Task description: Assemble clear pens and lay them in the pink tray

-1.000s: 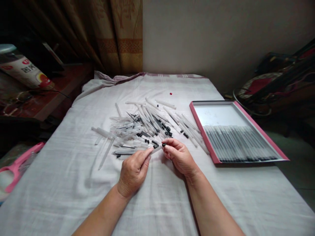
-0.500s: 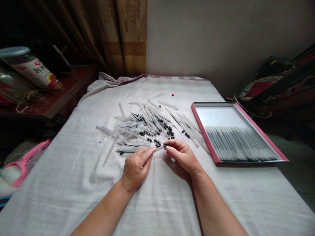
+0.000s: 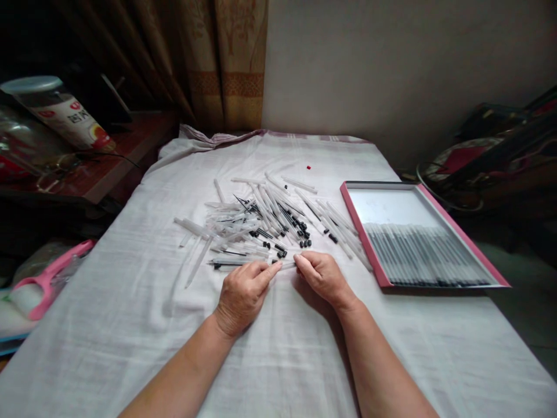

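A translucent pen tube [image 3: 287,265] is held between the left hand [image 3: 242,295] and the right hand [image 3: 321,276].
In the head view, one end of the tube is pinched narrowly by the left fingers, the other by the right, low over a pale cloth [image 3: 278,371]. Translucent barrels [image 3: 199,262] and black caps [image 3: 305,244] are strewn just beyond the hands. On the right, a row of pens [image 3: 429,255] is held in a pink-edged box [image 3: 360,235]; a small red piece [image 3: 308,168] is seen beyond the pile.
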Available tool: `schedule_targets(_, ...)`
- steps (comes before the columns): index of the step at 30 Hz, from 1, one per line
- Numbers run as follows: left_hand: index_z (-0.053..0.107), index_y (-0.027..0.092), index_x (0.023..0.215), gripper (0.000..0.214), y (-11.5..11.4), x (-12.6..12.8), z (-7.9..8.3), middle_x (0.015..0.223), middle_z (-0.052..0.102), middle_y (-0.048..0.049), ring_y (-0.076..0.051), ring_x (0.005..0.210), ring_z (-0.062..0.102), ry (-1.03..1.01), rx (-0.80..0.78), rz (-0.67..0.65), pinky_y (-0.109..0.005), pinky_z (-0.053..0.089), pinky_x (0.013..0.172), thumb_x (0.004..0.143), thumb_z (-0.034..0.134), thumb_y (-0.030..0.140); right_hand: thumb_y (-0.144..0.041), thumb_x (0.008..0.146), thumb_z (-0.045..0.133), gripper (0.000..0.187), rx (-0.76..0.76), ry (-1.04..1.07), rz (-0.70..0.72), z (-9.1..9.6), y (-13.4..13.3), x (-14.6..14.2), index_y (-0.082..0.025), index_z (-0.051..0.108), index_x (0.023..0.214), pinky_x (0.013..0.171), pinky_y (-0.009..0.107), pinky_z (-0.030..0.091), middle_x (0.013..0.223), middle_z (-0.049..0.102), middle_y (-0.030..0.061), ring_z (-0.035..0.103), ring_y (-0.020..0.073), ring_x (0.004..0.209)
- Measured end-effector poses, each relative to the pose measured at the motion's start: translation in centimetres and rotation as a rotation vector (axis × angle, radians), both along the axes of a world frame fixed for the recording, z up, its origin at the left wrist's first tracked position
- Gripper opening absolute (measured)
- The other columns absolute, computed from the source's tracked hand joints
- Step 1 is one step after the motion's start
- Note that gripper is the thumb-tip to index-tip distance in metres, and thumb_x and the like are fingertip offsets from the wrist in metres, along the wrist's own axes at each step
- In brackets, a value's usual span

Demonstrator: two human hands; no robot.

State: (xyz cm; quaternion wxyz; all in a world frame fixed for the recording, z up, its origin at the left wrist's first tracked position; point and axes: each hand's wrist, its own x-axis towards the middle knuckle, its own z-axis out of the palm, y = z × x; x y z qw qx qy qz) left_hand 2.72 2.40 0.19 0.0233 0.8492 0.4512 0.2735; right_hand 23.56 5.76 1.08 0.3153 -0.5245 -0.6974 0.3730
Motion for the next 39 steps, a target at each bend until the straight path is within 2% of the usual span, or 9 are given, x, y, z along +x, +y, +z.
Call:
schedule_targets(3, 0.061, 0.024, 0.126, 0.037, 0.1, -0.1, 0.0, 0.096, 0.07, -0.0045, -0.016, 0.082, 0.064, -0.037, -0.045, -0.002, -0.025, 0.051, 0.071, 0.092, 0.048, 0.016, -0.043, 0.09, 0.046, 0.04, -0.067, 0.083, -0.004, -0.1, 0.0, 0.1, -0.018, 0.058, 0.06, 0.053, 0.024, 0.038, 0.052, 0.053, -0.0006, 0.048, 0.0112, 0.05)
schedule_targets(7, 0.06, 0.024, 0.126, 0.038, 0.2, -0.1, 0.1, 0.097, 0.069, -0.0046, -0.016, 0.084, 0.065, -0.077, -0.11, 0.0, -0.025, 0.052, 0.074, 0.092, 0.048, 0.015, -0.04, 0.082, 0.061, 0.029, -0.269, 0.38, 0.037, 0.1, -0.1, 0.8, -0.02, 0.065, 0.101, 0.059, 0.025, 0.045, 0.073, 0.064, 0.0001, 0.056, 0.0123, 0.059)
schedule_targets(12, 0.061, 0.024, 0.126, 0.037, 0.2, -0.1, 0.1, 0.097, 0.069, -0.0051, -0.016, 0.084, 0.065, -0.074, -0.107, -0.014, -0.025, 0.053, 0.075, 0.092, 0.048, 0.016, -0.037, 0.079, 0.065, 0.02, -0.255, 0.367, 0.029, 0.3, 0.0, 0.9, -0.018, 0.066, 0.075, 0.058, 0.025, 0.041, 0.066, 0.061, -0.0008, 0.051, 0.0115, 0.059)
schedule_targets(15, 0.06, 0.024, 0.126, 0.037, 0.2, 0.0, 0.1, 0.098, 0.07, -0.005, -0.016, 0.085, 0.065, -0.076, -0.107, -0.022, -0.025, 0.053, 0.075, 0.092, 0.048, 0.015, -0.038, 0.084, 0.059, 0.034, -0.178, 0.253, 0.001, 0.0, 0.0, 0.5, -0.018, 0.057, 0.057, 0.056, 0.024, 0.038, 0.055, 0.053, -0.0021, 0.047, 0.0106, 0.055)
schedule_targets(22, 0.06, 0.024, 0.126, 0.037, 0.2, 0.0, 0.0, 0.1, 0.07, -0.0051, -0.016, 0.087, 0.065, -0.085, -0.127, -0.015, -0.025, 0.053, 0.076, 0.093, 0.048, 0.016, -0.038, 0.076, 0.068, 0.031, -0.304, 0.443, 0.018, 0.0, -0.1, 0.9, -0.018, 0.067, 0.099, 0.061, 0.026, 0.046, 0.075, 0.064, 0.0005, 0.056, 0.012, 0.061)
schedule_targets(25, 0.061, 0.024, 0.126, 0.036, 0.2, 0.0, 0.0, 0.1, 0.07, -0.0054, -0.016, 0.087, 0.065, -0.081, -0.132, -0.015, -0.025, 0.053, 0.077, 0.093, 0.048, 0.016, -0.037, 0.077, 0.067, 0.02, -0.257, 0.391, 0.023, 0.2, 0.0, 0.9, -0.018, 0.068, 0.08, 0.06, 0.026, 0.044, 0.069, 0.063, 0.0001, 0.054, 0.0118, 0.06)
schedule_targets(29, 0.06, 0.024, 0.127, 0.037, 0.2, 0.0, 0.2, 0.099, 0.07, -0.0053, -0.016, 0.087, 0.065, -0.093, -0.134, -0.017, -0.026, 0.053, 0.077, 0.092, 0.048, 0.015, -0.039, 0.084, 0.058, 0.035, -0.183, 0.255, -0.003, 0.2, 0.1, 0.5, -0.018, 0.058, 0.057, 0.054, 0.024, 0.04, 0.054, 0.053, -0.0018, 0.048, 0.0105, 0.054)
schedule_targets(35, 0.061, 0.025, 0.126, 0.037, 0.1, 0.1, 0.2, 0.1, 0.07, -0.0058, -0.016, 0.087, 0.065, -0.087, -0.131, -0.01, -0.026, 0.054, 0.077, 0.093, 0.048, 0.016, -0.038, 0.077, 0.068, 0.031, -0.313, 0.455, 0.049, 0.0, -0.1, 1.0, -0.019, 0.067, 0.101, 0.06, 0.027, 0.047, 0.076, 0.065, 0.0006, 0.057, 0.0125, 0.062)
schedule_targets(39, 0.061, 0.024, 0.126, 0.035, 0.1, 0.1, 0.1, 0.098, 0.07, -0.0054, -0.016, 0.087, 0.065, -0.08, -0.14, -0.001, -0.026, 0.053, 0.076, 0.094, 0.048, 0.018, -0.039, 0.079, 0.065, 0.022, -0.256, 0.367, 0.013, 0.1, 0.0, 0.8, -0.018, 0.067, 0.074, 0.057, 0.025, 0.043, 0.065, 0.061, -0.0005, 0.052, 0.0115, 0.059)
